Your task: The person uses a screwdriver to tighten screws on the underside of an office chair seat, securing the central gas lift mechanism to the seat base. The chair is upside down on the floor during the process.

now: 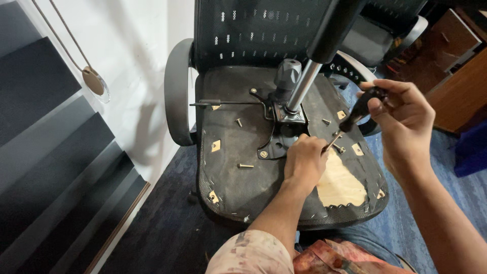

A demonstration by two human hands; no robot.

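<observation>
1. Your right hand [401, 114] wraps its fingers tight around the black handle of a screwdriver [355, 119]; the thin shaft slants down and left to its tip beside your other hand.
2. Your left hand [304, 160] rests curled on the underside of the upturned office chair seat [228, 167], fingers bunched together at the screwdriver tip. You cannot tell whether they pinch a screw there, as the knuckles hide it.
3. The screwdriver tip sits at the right edge of the black metal mounting plate [276, 142], which lies in the middle of the seat underside.
4. The chrome gas-lift cylinder [304, 83] rises from that plate, tilting up and right toward the camera.
5. A loose bolt [245, 165] lies on the seat left of your left hand, and another bolt [238, 122] lies farther up.
6. A thin lever rod [228, 103] sticks out to the left from the plate.
7. Torn fabric exposes a patch of bare plywood [337, 182] just right of your left wrist.
8. The grey armrest [175, 96] curves along the seat's left side.
</observation>
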